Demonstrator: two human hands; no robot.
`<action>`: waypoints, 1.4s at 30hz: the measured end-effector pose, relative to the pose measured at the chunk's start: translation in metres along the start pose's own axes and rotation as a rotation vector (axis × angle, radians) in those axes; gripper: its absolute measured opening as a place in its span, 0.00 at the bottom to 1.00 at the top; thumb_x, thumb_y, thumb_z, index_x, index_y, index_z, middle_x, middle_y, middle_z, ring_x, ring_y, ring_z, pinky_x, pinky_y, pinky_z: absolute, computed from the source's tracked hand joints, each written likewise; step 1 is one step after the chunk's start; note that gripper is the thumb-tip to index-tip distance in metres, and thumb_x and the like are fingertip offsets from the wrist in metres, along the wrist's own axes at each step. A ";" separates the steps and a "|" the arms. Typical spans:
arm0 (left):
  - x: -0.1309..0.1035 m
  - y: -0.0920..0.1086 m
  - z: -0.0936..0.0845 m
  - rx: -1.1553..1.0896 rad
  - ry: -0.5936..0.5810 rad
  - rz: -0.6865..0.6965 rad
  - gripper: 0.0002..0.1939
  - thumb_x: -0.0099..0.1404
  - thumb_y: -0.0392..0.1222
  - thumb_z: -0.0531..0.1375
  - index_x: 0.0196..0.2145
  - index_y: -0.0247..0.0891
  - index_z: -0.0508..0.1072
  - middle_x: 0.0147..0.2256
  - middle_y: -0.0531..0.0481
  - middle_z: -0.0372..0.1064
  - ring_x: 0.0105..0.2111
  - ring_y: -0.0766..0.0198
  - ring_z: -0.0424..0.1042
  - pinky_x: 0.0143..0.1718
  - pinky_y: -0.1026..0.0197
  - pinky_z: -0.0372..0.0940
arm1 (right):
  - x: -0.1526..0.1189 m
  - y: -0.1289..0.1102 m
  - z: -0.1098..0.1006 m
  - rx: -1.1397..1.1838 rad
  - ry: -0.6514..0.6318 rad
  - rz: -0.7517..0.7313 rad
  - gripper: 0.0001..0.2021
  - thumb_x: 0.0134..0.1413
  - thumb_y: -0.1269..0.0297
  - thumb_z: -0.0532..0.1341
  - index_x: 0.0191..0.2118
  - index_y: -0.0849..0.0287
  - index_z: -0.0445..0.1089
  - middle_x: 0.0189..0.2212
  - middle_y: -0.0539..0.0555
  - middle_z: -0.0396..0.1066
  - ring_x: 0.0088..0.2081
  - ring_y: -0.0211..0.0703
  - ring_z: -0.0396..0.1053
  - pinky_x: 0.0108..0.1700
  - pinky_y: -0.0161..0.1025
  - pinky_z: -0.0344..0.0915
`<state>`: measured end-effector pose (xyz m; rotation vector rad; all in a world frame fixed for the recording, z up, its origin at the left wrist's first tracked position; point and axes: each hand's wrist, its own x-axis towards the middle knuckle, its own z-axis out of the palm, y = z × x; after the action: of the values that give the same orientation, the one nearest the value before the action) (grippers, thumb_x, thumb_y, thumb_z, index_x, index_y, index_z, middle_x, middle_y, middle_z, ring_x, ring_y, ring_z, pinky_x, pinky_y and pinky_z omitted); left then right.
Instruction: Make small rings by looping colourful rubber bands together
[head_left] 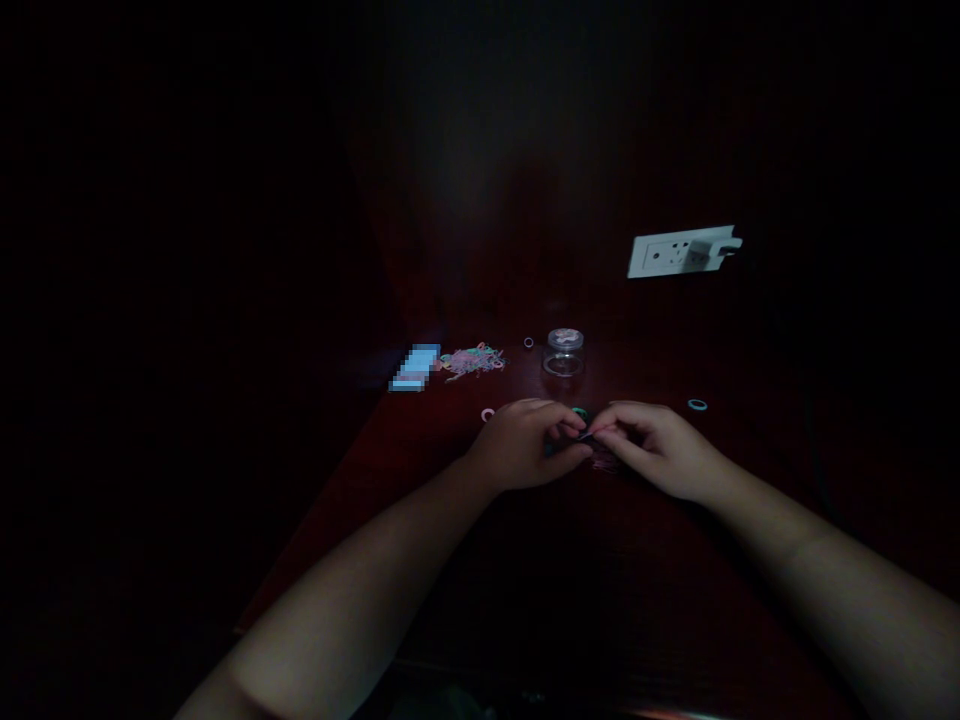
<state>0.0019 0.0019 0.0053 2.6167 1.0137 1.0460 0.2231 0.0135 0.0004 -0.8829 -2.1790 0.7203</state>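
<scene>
Over the dark red table, my left hand [529, 445] and my right hand [656, 447] meet almost fingertip to fingertip. A thin, purplish elastic band [585, 435] shows between them. The thumb and finger of my right hand pinch it, and the curled fingers of my left hand close around its other end. Beneath the fingertips lies a small bunch of pinkish elastic bands [604, 460], partly hidden. Just behind the hands is a green hair ring [579, 411], and a pink hair ring [488, 414] lies beside my left wrist.
A clear lidded jar [564, 355] stands behind the hands. To its left are a small pale ring [529, 342], a heap of coloured elastic bands [476, 361] and a lit phone [415, 368]. A teal ring [697, 405] lies right. A wall socket [679, 252] holds a plug.
</scene>
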 end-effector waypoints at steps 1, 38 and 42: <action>0.000 0.000 0.001 0.003 -0.006 -0.006 0.10 0.62 0.46 0.63 0.40 0.41 0.74 0.34 0.53 0.75 0.33 0.65 0.72 0.38 0.59 0.68 | 0.000 0.000 0.000 0.011 -0.003 0.002 0.11 0.62 0.57 0.58 0.36 0.59 0.73 0.26 0.52 0.72 0.26 0.39 0.68 0.28 0.35 0.64; 0.001 -0.002 0.003 -0.016 0.004 -0.011 0.05 0.63 0.42 0.62 0.36 0.40 0.76 0.30 0.54 0.75 0.31 0.67 0.73 0.37 0.62 0.68 | 0.000 0.003 0.003 0.123 -0.001 0.043 0.09 0.59 0.57 0.62 0.35 0.59 0.68 0.24 0.50 0.68 0.25 0.37 0.63 0.28 0.35 0.61; 0.000 -0.002 0.003 -0.022 0.012 -0.003 0.04 0.63 0.42 0.62 0.35 0.40 0.75 0.29 0.55 0.75 0.30 0.68 0.73 0.37 0.62 0.67 | 0.000 0.001 0.003 0.106 -0.001 0.044 0.09 0.59 0.57 0.61 0.35 0.59 0.68 0.24 0.50 0.68 0.25 0.37 0.63 0.28 0.35 0.61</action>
<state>0.0025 0.0042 0.0028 2.5940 1.0029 1.0676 0.2213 0.0135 -0.0028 -0.8781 -2.1069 0.8504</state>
